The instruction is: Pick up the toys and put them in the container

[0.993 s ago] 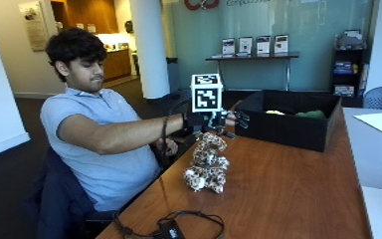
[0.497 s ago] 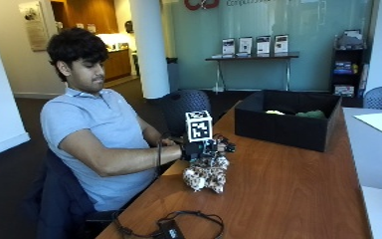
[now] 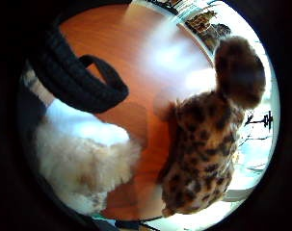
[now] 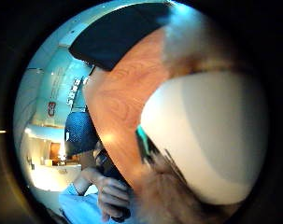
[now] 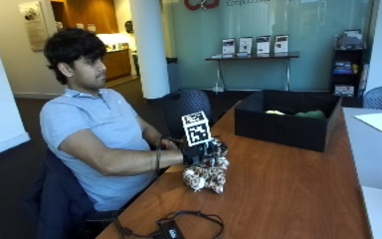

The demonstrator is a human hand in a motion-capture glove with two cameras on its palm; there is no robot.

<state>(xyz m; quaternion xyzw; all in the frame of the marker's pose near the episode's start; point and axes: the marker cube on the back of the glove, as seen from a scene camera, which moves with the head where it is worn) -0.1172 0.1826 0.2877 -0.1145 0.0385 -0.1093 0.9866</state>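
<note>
While the person sits at the wooden table [image 5: 290, 184], the gloved right hand [image 5: 197, 151] is low over a pile of plush toys just beneath it, near the table's edge on the person's side. Directly under the hand lies a leopard-spotted toy [image 5: 205, 177], and the little-finger palm view shows it resting on the wood, stretched out lengthwise, its long axis running from a dark brown furry end [image 3: 239, 67] down to its spotted body; which end is the head I cannot tell. Beside it, closer to the palm, sits a fluffy cream-coloured toy [image 3: 83, 168], also on the wood, a strip of bare table between the two. The thumb-side palm view is largely filled by a smooth white rounded surface [image 4: 211, 140] close to the palm. Whether the fingers are curled round any toy or merely spread above them cannot be told. Well beyond the hand, farther along the table, stands the black container [image 5: 287, 130], open-topped, with yellow and green items showing inside.
</note>
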